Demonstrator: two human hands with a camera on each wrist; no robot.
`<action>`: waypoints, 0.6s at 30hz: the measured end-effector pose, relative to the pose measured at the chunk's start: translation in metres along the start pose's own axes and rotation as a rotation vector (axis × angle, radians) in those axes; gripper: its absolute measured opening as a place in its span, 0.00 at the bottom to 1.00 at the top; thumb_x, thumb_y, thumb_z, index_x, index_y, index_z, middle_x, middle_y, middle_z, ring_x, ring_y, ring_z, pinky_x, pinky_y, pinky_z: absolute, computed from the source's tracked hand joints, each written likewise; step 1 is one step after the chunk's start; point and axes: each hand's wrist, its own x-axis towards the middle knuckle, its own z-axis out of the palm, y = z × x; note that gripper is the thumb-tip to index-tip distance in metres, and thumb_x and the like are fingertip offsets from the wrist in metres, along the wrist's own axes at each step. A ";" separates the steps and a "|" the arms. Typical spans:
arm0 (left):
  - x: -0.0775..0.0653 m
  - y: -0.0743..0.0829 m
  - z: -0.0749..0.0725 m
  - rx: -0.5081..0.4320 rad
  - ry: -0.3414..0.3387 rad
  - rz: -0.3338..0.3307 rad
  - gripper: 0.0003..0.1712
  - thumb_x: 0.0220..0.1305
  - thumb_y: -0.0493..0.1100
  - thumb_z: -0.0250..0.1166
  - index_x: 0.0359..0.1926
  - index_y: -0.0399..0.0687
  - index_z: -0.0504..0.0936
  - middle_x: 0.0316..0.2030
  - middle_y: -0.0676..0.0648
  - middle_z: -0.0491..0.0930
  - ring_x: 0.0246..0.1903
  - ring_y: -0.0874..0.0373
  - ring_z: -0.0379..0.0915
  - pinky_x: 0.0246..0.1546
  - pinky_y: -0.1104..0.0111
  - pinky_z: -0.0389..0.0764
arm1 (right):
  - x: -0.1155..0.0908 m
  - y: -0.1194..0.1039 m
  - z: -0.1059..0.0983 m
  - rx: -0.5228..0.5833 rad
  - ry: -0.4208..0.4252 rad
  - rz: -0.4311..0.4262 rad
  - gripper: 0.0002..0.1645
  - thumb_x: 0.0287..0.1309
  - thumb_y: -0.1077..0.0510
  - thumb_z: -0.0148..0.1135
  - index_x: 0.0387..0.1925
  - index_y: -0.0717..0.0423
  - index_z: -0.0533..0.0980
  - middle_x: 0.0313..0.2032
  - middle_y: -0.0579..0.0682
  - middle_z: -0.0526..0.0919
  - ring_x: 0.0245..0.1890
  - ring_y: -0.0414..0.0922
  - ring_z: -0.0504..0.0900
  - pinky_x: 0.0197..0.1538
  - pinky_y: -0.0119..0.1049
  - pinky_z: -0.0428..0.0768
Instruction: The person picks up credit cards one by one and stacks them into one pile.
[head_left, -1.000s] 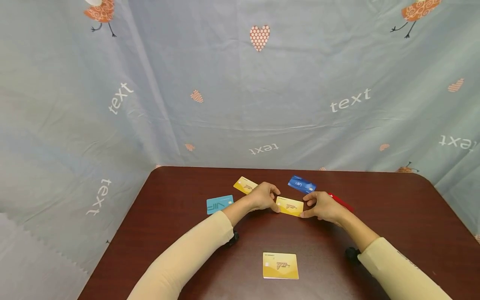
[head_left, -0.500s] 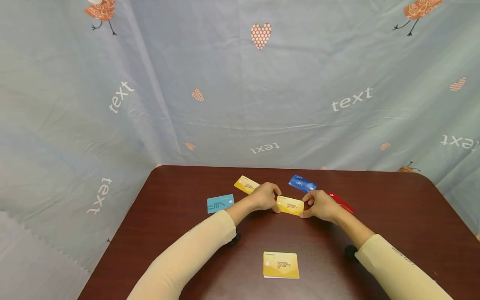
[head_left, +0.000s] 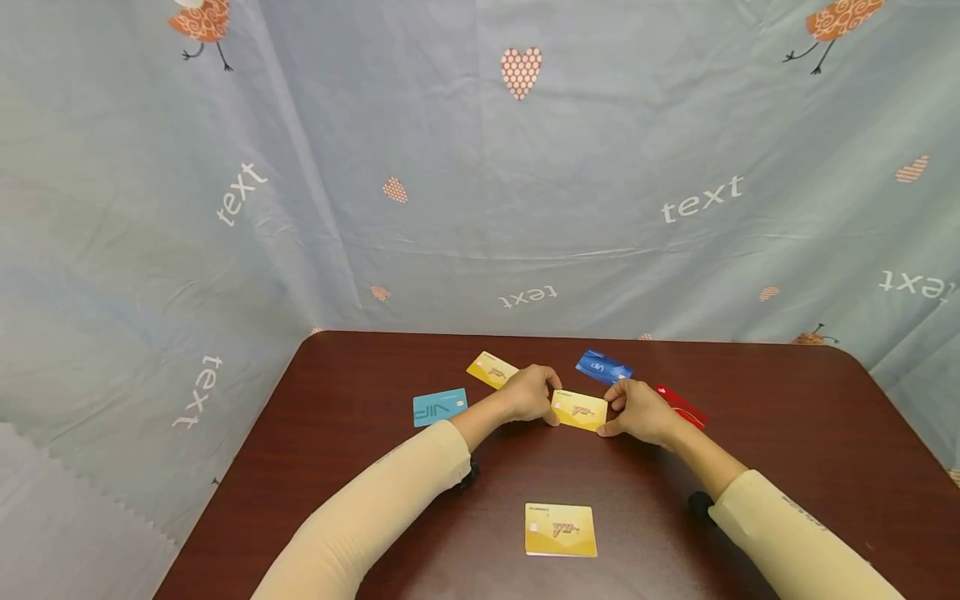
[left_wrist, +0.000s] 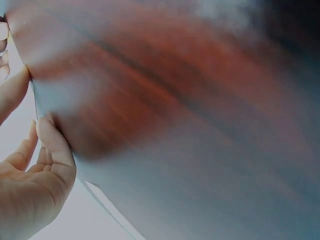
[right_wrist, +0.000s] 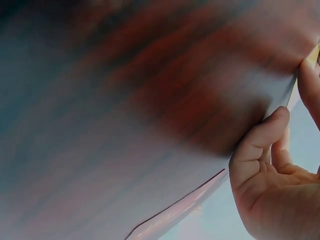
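Note:
A yellow card (head_left: 579,410) with a chip lies face up near the middle of the table, between the two hands. My left hand (head_left: 529,393) holds its left edge, thumb at the near corner and curled index finger at the far one. At the opposite edge, my right hand (head_left: 641,412) grips in the same way with thumb and index finger. Seen from the left wrist, the thumb of the left hand (left_wrist: 37,185) sits at the thin card edge. In the right wrist view, the right hand (right_wrist: 272,185) has its thumb at that edge too.
Another yellow card (head_left: 560,531) lies nearer on the dark wooden table (head_left: 360,500). Beyond the left forearm are a teal card (head_left: 439,407) and a partly covered yellow card (head_left: 491,370). A blue card (head_left: 603,367) and a red card (head_left: 681,406) lie around the right hand.
Both hands keep their places at the yellow card's edges. The right hand has shifted very slightly, uncovering more of the red card; the other cards stay put.

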 end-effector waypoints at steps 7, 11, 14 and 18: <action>0.000 0.004 0.002 0.082 0.006 0.043 0.26 0.50 0.29 0.82 0.49 0.39 0.80 0.31 0.47 0.76 0.27 0.57 0.69 0.27 0.70 0.72 | -0.001 -0.003 0.003 -0.008 0.025 -0.009 0.35 0.46 0.66 0.83 0.53 0.71 0.73 0.42 0.60 0.78 0.43 0.54 0.75 0.44 0.39 0.80; 0.000 0.006 0.002 0.068 0.020 0.038 0.26 0.48 0.27 0.82 0.47 0.38 0.80 0.28 0.46 0.76 0.24 0.57 0.69 0.24 0.70 0.72 | -0.002 -0.003 0.004 0.012 0.039 -0.026 0.32 0.47 0.68 0.82 0.51 0.72 0.73 0.38 0.58 0.78 0.39 0.51 0.75 0.39 0.38 0.79; -0.001 0.006 0.002 0.047 0.031 0.028 0.27 0.47 0.26 0.82 0.47 0.38 0.80 0.27 0.46 0.77 0.23 0.57 0.70 0.23 0.71 0.72 | -0.003 -0.002 0.005 0.039 0.046 -0.039 0.28 0.50 0.68 0.80 0.49 0.72 0.74 0.36 0.57 0.79 0.35 0.49 0.77 0.37 0.37 0.78; -0.002 0.006 0.000 0.023 0.034 0.017 0.27 0.47 0.25 0.82 0.48 0.38 0.80 0.27 0.45 0.77 0.24 0.56 0.70 0.23 0.70 0.72 | -0.004 -0.002 0.004 0.089 0.037 -0.047 0.21 0.57 0.67 0.75 0.47 0.72 0.74 0.33 0.56 0.81 0.30 0.47 0.78 0.33 0.37 0.78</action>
